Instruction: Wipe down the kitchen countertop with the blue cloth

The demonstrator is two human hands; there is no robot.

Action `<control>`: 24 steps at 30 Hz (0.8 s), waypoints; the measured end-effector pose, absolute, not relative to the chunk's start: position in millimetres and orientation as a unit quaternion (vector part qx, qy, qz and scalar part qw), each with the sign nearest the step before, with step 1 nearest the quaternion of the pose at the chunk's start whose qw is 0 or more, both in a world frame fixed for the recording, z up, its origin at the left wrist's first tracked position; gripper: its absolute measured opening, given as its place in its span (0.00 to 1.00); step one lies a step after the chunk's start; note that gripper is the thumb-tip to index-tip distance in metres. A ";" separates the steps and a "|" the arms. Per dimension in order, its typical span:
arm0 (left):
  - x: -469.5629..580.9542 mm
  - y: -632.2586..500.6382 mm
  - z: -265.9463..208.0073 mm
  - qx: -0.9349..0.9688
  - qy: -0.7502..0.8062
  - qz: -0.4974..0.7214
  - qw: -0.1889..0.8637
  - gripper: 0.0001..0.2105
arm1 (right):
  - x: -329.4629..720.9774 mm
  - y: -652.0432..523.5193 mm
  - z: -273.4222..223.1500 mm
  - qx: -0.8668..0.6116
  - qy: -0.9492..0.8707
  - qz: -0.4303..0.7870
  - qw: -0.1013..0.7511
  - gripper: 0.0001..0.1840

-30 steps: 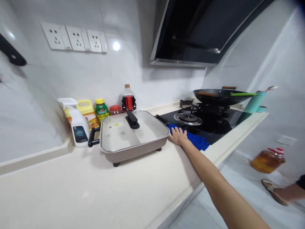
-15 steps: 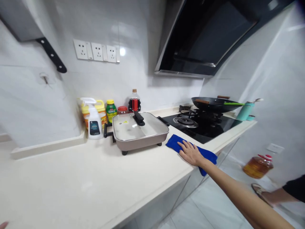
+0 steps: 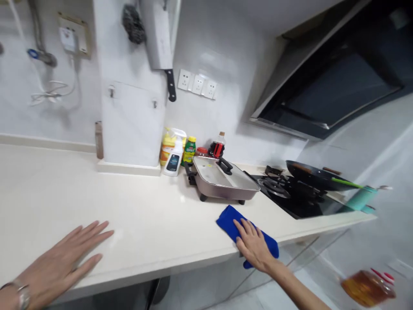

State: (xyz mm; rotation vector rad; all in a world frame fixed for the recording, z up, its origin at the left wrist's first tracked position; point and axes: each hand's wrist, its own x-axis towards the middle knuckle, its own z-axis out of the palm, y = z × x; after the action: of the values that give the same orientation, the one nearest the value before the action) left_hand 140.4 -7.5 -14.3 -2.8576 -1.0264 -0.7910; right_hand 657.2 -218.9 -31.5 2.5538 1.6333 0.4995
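Under my right hand (image 3: 253, 243) lies a blue cloth (image 3: 228, 220), spread on the white countertop (image 3: 155, 224) with part of it hanging over the front edge. That hand rests flat on the cloth, fingers extended. My left hand (image 3: 69, 256) is at the lower left over the counter, fingers stretched out and holding nothing; a band shows at its wrist. Behind the cloth stands an electric pan (image 3: 226, 189) on short black feet, with a glass lid and black handles.
Behind the pan are a white spray bottle (image 3: 174, 159), a green bottle (image 3: 189, 150) and a dark sauce bottle (image 3: 217, 147). A wok (image 3: 318, 176) sits on the black gas stove (image 3: 306, 209) at right. A cleaver (image 3: 160, 43) hangs on the wall. An oil jug (image 3: 368, 287) stands on the floor.
The view has swung left. My left hand has come fully into sight over the counter. My right hand and the blue cloth have shifted left along the counter, below the pan.
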 end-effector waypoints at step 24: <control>136.6 -20.6 -5.1 -0.908 -0.326 -0.223 -0.142 0.24 | 402.2 87.7 9.8 0.770 0.633 0.053 0.060 0.35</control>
State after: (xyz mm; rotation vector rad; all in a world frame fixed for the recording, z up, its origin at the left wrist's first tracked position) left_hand 136.6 -20.6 -5.1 -3.1417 -1.1271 -0.7735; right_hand 402.2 87.7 9.8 2.3309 1.9148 0.1590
